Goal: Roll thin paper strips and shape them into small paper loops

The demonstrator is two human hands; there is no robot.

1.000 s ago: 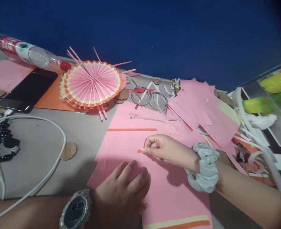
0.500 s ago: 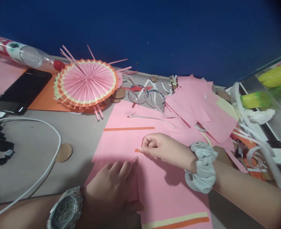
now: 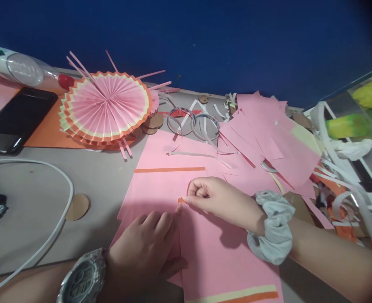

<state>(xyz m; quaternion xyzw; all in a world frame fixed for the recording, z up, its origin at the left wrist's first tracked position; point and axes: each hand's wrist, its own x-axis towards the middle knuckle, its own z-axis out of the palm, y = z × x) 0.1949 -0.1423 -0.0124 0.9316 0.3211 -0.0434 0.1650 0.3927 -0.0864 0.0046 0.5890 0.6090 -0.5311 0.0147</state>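
A large pink paper sheet [image 3: 160,185] lies on the grey table, with an orange strip [image 3: 169,170] across its top. My right hand [image 3: 219,198], a grey scrunchie on its wrist, pinches a small orange bit [image 3: 180,200] against the sheet, fingers curled. My left hand [image 3: 148,246], wearing a grey digital watch, rests palm down on the sheet's lower left part, with the fingertips reaching up to the right hand's pinch. Its fingers lie together and flat on the paper.
A pleated pink and orange paper fan [image 3: 105,107] lies at the back left, near a black phone [image 3: 15,118] and a plastic bottle [image 3: 21,69]. Tape rings [image 3: 194,122], pink offcuts [image 3: 268,139], a white cable [image 3: 56,227] and a cardboard disc [image 3: 77,206] lie around.
My left hand slid left and up until its fingertips met the right hand's pinch. The right hand has hardly moved. The view shifted slightly right.
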